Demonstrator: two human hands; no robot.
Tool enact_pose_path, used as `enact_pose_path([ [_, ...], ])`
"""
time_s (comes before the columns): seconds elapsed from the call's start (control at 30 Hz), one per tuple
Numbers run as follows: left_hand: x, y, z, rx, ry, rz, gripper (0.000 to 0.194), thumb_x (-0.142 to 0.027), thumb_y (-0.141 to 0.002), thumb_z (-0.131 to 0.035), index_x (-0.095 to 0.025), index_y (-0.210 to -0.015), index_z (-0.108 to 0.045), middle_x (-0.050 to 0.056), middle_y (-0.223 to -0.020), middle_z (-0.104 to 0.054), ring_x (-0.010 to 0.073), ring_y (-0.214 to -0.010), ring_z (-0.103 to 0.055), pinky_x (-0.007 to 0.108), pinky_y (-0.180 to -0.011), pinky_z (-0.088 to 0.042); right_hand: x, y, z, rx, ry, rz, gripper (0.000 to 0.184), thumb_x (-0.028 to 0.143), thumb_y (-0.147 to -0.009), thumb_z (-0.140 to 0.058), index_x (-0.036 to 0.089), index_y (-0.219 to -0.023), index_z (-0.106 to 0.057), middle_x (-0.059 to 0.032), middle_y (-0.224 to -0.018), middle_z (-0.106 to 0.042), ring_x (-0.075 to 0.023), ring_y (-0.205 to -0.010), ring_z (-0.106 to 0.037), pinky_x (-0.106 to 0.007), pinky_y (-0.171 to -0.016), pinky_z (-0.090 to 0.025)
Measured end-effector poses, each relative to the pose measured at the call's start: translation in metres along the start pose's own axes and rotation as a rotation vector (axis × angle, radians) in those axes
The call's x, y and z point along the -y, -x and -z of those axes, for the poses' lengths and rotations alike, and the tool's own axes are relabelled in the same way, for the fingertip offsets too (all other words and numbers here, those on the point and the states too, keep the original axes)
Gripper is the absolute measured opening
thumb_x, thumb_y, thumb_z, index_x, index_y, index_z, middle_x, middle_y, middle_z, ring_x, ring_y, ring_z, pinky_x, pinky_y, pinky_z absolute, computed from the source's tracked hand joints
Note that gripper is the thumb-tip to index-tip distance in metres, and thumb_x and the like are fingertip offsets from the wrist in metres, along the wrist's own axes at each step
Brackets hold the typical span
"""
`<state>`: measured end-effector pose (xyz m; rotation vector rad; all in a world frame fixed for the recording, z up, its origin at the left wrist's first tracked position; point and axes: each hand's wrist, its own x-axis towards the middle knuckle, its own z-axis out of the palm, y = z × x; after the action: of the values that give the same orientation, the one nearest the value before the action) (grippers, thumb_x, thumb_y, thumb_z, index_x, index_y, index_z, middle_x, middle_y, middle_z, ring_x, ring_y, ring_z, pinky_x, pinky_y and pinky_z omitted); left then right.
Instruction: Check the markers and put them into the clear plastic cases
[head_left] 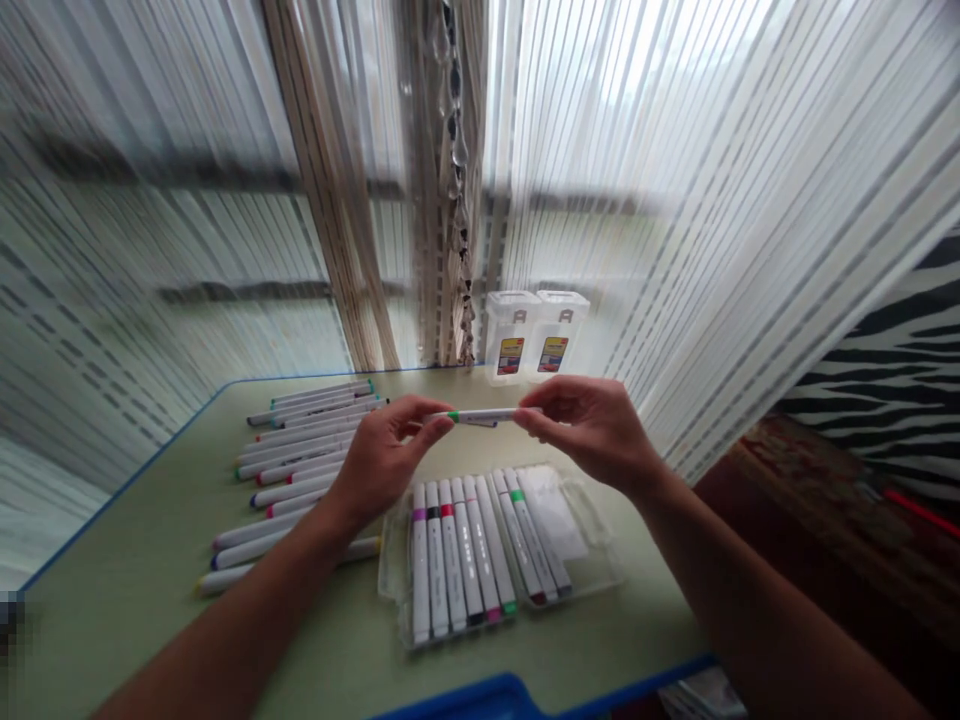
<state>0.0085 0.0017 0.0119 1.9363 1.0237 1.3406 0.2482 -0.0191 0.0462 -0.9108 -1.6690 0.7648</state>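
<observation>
A white marker with a green band (484,414) is held level between both hands, above the far part of the table. My left hand (390,445) pinches its green end between thumb and fingers. Closed on the other end is my right hand (589,425), which hides that tip. Below them lies an open clear plastic case (592,570). Several white markers (450,560) fill its left half side by side, and a few more markers (529,535) lie in the right half. Left of the case, loose markers (300,470) lie in a column, partly behind my left arm.
Two clear plastic boxes (536,335) with labels stand upright at the table's far edge. String curtains (420,200) hang behind and at both sides. The pale green table (142,540) has a blue rim. A zebra-striped surface (877,350) is at the right.
</observation>
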Motion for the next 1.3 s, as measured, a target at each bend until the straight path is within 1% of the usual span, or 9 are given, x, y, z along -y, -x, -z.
enact_pose_path([
  [0.1, -0.005, 0.001, -0.001, 0.009, 0.006, 0.004, 0.026, -0.039, -0.091, -0.065, -0.016, -0.093, -0.075, 0.003, -0.073, -0.070, 0.0146, -0.063, -0.061, 0.025, -0.056, -0.047, 0.001, 0.003, 0.007, 0.165, 0.009, -0.146, 0.021, 0.028, -0.071, -0.086, 0.013, -0.077, -0.074, -0.0005, -0.063, -0.066, -0.0082, -0.054, -0.055, -0.021, -0.048, -0.043],
  [0.3, -0.028, 0.015, -0.018, 0.148, -0.051, 0.007, 0.024, -0.035, -0.094, -0.061, -0.016, -0.106, -0.072, 0.005, -0.089, -0.074, 0.0170, -0.080, -0.067, 0.027, -0.072, -0.050, 0.003, 0.018, -0.001, 0.389, -0.081, -0.335, 0.023, 0.032, -0.078, -0.081, 0.011, -0.084, -0.075, -0.0013, -0.062, -0.066, -0.0074, -0.051, -0.053, -0.021, -0.047, -0.040],
  [0.43, -0.040, 0.022, -0.035, 0.196, -0.048, 0.038, 0.028, -0.038, -0.096, -0.059, -0.017, -0.113, -0.065, 0.002, -0.084, -0.070, 0.0163, -0.078, -0.067, 0.028, -0.073, -0.050, 0.000, 0.027, -0.005, 0.392, -0.229, -0.340, 0.030, 0.026, -0.074, -0.084, 0.011, -0.098, -0.073, 0.0022, -0.060, -0.064, -0.0078, -0.053, -0.054, -0.020, -0.050, -0.040],
  [0.6, -0.058, 0.025, -0.042, 0.183, -0.157, 0.053, 0.042, -0.043, -0.098, -0.053, -0.016, -0.131, -0.051, 0.004, -0.093, -0.068, 0.0181, -0.082, -0.065, 0.032, -0.075, -0.051, -0.006, 0.031, 0.018, 0.299, -0.248, -0.315, 0.058, 0.026, -0.080, -0.077, 0.016, -0.133, -0.056, 0.0001, -0.071, -0.071, -0.0114, -0.059, -0.061, -0.025, -0.056, -0.048],
  [0.7, -0.072, 0.034, -0.044, 0.275, -0.301, -0.038, 0.030, -0.037, -0.097, -0.056, -0.018, -0.120, -0.059, 0.007, -0.103, -0.067, 0.0202, -0.091, -0.064, 0.037, -0.083, -0.052, -0.016, 0.030, 0.033, 0.212, -0.228, -0.377, 0.057, 0.030, -0.076, -0.079, 0.013, -0.126, -0.057, -0.0007, -0.070, -0.071, -0.0115, -0.054, -0.060, -0.026, -0.055, -0.050],
  [0.77, -0.080, 0.047, -0.049, 0.361, -0.366, -0.113, 0.023, -0.030, -0.095, -0.057, -0.020, -0.115, -0.062, 0.008, -0.109, -0.066, 0.0219, -0.098, -0.064, 0.038, -0.087, -0.052, -0.025, 0.031, 0.037, 0.211, -0.206, -0.437, 0.056, 0.032, -0.073, -0.080, 0.012, -0.120, -0.058, -0.0005, -0.065, -0.070, -0.0118, -0.052, -0.059, -0.026, -0.052, -0.048],
  [0.9, -0.085, 0.075, -0.071, 0.441, -0.521, -0.288, 0.024, -0.028, -0.093, -0.059, -0.018, -0.115, -0.062, 0.009, -0.108, -0.066, 0.0261, -0.098, -0.063, 0.042, -0.083, -0.055, -0.042, 0.035, 0.032, 0.258, -0.098, -0.462, 0.050, 0.030, -0.074, -0.076, 0.013, -0.118, -0.060, 0.0016, -0.061, -0.067, -0.0111, -0.048, -0.055, -0.022, -0.046, -0.039],
  [1.07, -0.074, 0.088, -0.093, 0.430, -0.705, -0.490, 0.020, -0.025, -0.094, -0.058, -0.014, -0.109, -0.064, 0.012, -0.104, -0.068, 0.0259, -0.097, -0.063, 0.040, -0.081, -0.056, -0.048, 0.035, 0.028, 0.318, 0.068, -0.418, 0.045, 0.027, -0.072, -0.078, 0.012, -0.112, -0.066, -0.0033, -0.071, -0.072, -0.0119, -0.056, -0.058, -0.023, -0.051, -0.040],
  [1.3, -0.061, 0.086, -0.097, 0.379, -0.818, -0.604, 0.020, -0.019, -0.096, -0.054, -0.010, -0.109, -0.066, 0.012, -0.104, -0.071, 0.0252, -0.094, -0.064, 0.039, -0.078, -0.056, -0.050, 0.032, 0.030, 0.369, 0.272, -0.407, 0.048, 0.032, -0.070, -0.083, 0.014, -0.113, -0.074, -0.0076, -0.093, -0.077, -0.0110, -0.060, -0.057, -0.025, -0.055, -0.042],
])
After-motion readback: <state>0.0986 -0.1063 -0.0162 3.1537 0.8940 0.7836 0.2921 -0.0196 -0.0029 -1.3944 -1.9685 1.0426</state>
